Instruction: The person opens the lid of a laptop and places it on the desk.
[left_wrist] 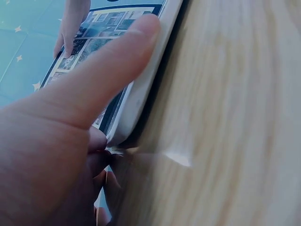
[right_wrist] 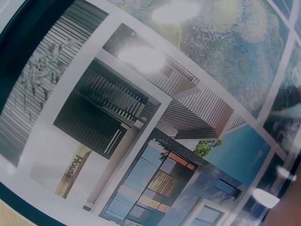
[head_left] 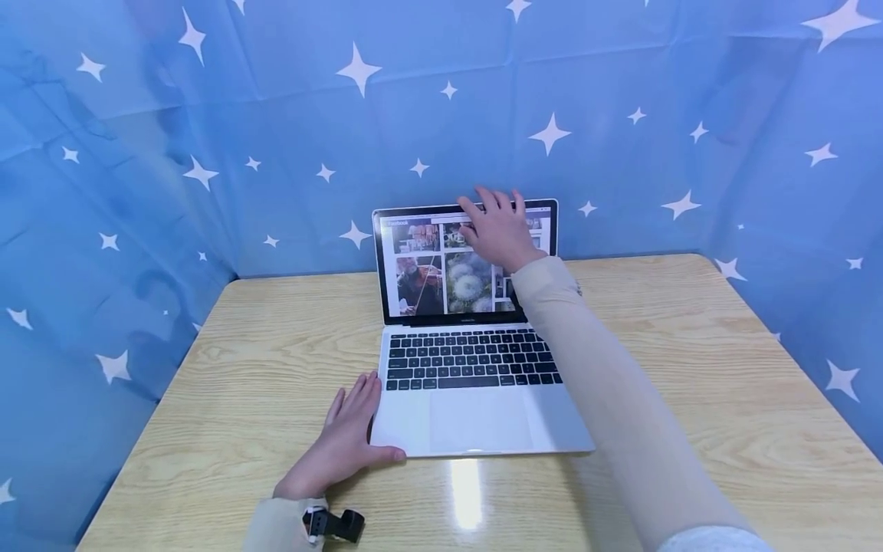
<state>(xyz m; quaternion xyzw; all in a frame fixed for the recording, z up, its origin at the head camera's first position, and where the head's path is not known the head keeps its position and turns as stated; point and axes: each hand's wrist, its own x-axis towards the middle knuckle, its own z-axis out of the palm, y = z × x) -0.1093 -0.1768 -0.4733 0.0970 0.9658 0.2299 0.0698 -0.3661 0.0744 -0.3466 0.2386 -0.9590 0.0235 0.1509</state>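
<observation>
A silver laptop (head_left: 476, 418) stands unfolded on the table, its screen (head_left: 414, 284) lit with a page of pictures. My right hand (head_left: 500, 234) holds the screen's top edge, fingers reaching over the rim and thumb on the front. The left hand (head_left: 348, 437) rests at the base's front left corner, with its fingers along the left side and its thumb (left_wrist: 127, 52) straight along the front edge. Up close, the right wrist view is filled by the screen (right_wrist: 141, 132), with a blurred bit of skin at its right edge.
The wooden table (head_left: 276, 337) reaches out on both sides of the laptop. A blue curtain (head_left: 290, 115) with white stars hangs behind it and at both sides. My right sleeve (head_left: 621, 391) crosses over the right part of the keyboard (head_left: 469, 356).
</observation>
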